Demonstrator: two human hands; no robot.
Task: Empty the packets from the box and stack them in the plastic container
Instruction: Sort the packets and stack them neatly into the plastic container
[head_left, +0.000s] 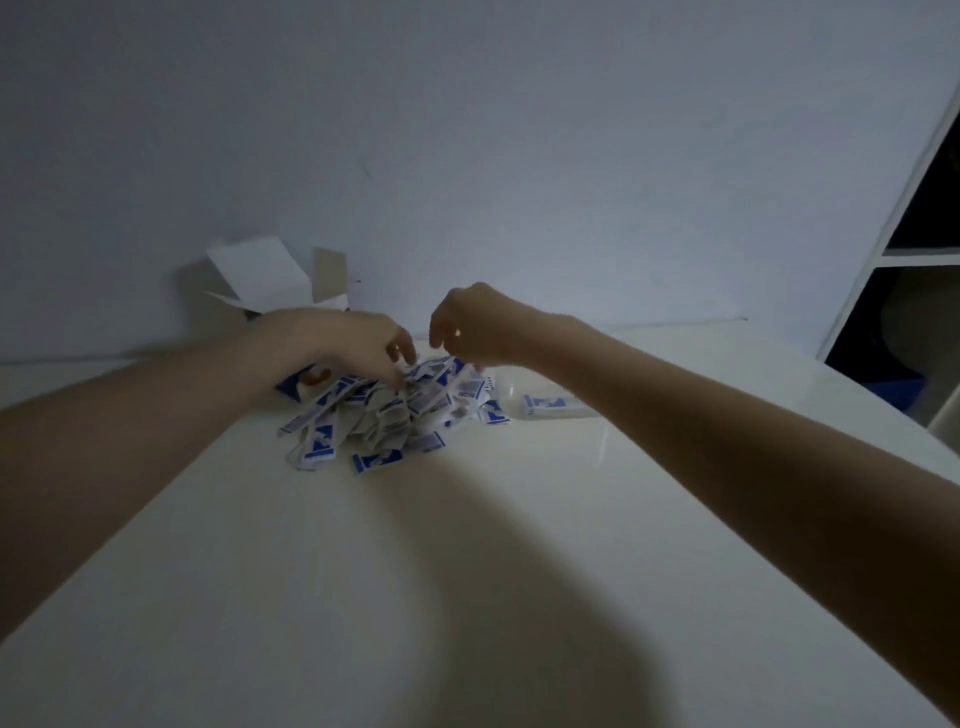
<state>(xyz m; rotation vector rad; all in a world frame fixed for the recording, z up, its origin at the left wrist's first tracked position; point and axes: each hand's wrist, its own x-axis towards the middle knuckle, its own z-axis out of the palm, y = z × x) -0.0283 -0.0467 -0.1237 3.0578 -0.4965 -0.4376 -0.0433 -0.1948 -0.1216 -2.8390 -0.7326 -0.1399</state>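
A heap of small white-and-blue packets (379, 421) lies on the white table (467, 545) near the far wall. The opened cardboard box (270, 283) stands behind it at the left, flaps up. My left hand (358, 345) reaches over the heap with its fingers down among the top packets. My right hand (475, 327) hovers over the heap's right side, fingers curled downward and touching packets. Whether either hand grips a packet is unclear. A clear plastic container (556, 402) lies right of the heap, partly behind my right forearm, with a packet inside.
A white wall (467, 130) runs along the table's far edge. A dark shelving unit (914, 249) stands at the right, with a blue object (904, 395) low beside it. The scene is dim.
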